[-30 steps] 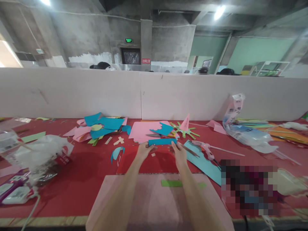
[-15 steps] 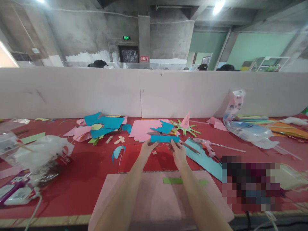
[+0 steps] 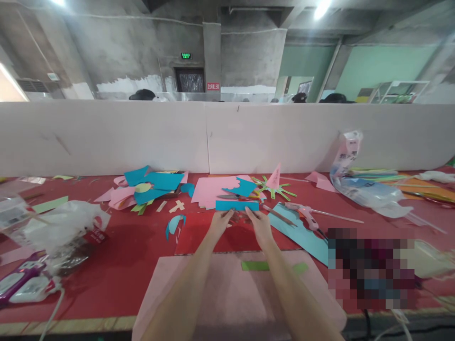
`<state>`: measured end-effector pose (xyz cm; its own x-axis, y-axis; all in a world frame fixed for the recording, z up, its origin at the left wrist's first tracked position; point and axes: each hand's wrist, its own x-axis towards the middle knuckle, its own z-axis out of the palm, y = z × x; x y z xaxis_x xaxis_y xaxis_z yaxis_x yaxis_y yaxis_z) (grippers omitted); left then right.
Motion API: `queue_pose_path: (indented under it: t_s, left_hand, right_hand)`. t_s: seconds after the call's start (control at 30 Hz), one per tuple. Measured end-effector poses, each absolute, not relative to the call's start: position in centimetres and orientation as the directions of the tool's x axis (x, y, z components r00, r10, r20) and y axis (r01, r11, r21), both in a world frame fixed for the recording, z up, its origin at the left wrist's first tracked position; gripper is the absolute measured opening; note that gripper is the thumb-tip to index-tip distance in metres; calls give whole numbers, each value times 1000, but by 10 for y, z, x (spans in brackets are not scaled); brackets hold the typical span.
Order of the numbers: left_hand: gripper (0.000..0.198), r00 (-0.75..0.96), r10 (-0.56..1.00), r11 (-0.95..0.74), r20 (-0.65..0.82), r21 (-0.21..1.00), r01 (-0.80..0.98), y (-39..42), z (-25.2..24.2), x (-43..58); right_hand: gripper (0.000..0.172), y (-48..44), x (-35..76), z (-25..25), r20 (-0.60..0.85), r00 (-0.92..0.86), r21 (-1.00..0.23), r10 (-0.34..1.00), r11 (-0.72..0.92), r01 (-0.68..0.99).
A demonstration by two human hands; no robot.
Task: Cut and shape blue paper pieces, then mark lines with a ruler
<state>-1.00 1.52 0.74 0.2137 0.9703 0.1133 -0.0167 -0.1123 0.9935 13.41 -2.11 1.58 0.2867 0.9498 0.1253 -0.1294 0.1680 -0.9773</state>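
Note:
A blue paper strip (image 3: 237, 205) is held level above a red sheet (image 3: 213, 234), long side facing me. My left hand (image 3: 222, 221) pinches its lower edge left of the middle. Close by on the right, my right hand (image 3: 256, 220) pinches the same edge. The fingers of both hands curl beneath the strip and are partly hidden. Just behind it lie scissors (image 3: 229, 196) with yellow-red handles and a blue paper offcut (image 3: 245, 188) with a scalloped edge, on pink sheets (image 3: 204, 189).
A glue gun (image 3: 308, 219) and a pencil (image 3: 280, 215) lie right, by a light-blue sheet (image 3: 302, 241). A pink cone (image 3: 274, 179) stands on green strips. Paper scraps (image 3: 159, 184) and a plastic bag (image 3: 67, 227) are left. A white partition (image 3: 149, 137) runs behind.
The blue strip has shifted slightly left. My two hands have come closer together along its lower edge, moving from near its ends toward the middle.

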Motion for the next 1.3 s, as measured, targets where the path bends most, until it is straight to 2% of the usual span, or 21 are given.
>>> queue_pose_path:
  t_s: [0.13,0.27,0.37,0.43,0.53,0.67,0.83,0.93,1.03,1.13,1.3]
  left_hand:
    - [48,255,956,-156,144,987,29,14,6,-10]
    - [49,366,920,-180,142,981,73,4,14,-6]
    - [35,272,936,-243,223,969,42,-4,21,-2]
    - [28,192,927,-340,322,938,64,-7,24,-1]
    - [22,191,885,-448,426,889,92,-7,25,0]
    - [16,240,883,-434,404,897,86,-6,21,0]
    - [16,224,890,-428,397,897,114,-5,22,-2]
    - [18,120,894,-445,431,885,134,1,25,-10]
    - [23,-104,917,-369,384,919,139,12,25,-25]
    - [33,-307,902,-284,305,952,112,23,21,-42]
    - [54,-433,897,-161,85,977,-142,32,12,-55]
  right_hand:
    - [44,-24,135,16,212,323,-976,922,182,122]
    - [50,-25,140,14,321,433,-906,843,140,400]
    - [49,-26,140,15,364,449,-877,816,138,460]
    - [44,-27,137,16,366,400,-880,840,174,441]
    - [30,-29,134,17,374,313,-883,873,232,408]
    - [17,-29,131,17,406,237,-868,883,291,402]
    - [18,-32,129,18,403,166,-867,900,317,385]
    - [28,-30,131,18,362,210,-899,908,281,337]
    - [38,-23,138,15,236,342,-969,909,192,158]
    - [35,-17,145,12,142,418,-976,898,197,-91]
    - [33,-15,146,12,77,391,-923,917,214,-321]
